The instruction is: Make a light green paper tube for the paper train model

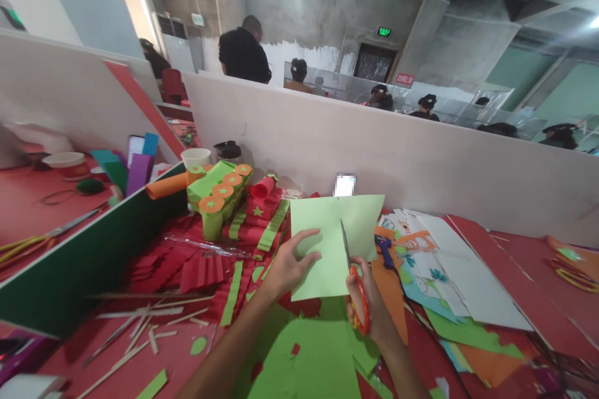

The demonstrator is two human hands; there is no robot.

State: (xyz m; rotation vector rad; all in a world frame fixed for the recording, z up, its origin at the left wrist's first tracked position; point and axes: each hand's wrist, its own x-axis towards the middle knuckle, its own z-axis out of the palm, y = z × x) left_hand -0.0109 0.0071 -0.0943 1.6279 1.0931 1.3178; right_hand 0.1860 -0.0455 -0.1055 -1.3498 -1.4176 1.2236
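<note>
My left hand point(287, 265) pinches the left edge of a light green paper sheet point(327, 230) and holds it up above the table. My right hand point(369, 299) grips orange-handled scissors point(355, 280), fingers through the loops. The blades point up and sit partway into the sheet, in a cut running from its lower edge. Green paper offcuts point(309, 355) lie on the red table beneath both hands.
Folded red paper fans point(196, 268), green strips and a green-and-orange paper model point(218, 196) crowd the left. A pile of white, orange and patterned sheets point(449, 274) lies at right, with a blue tool point(384, 250). Wooden sticks point(140, 330) lie near left. A white partition point(374, 149) stands behind; people work beyond.
</note>
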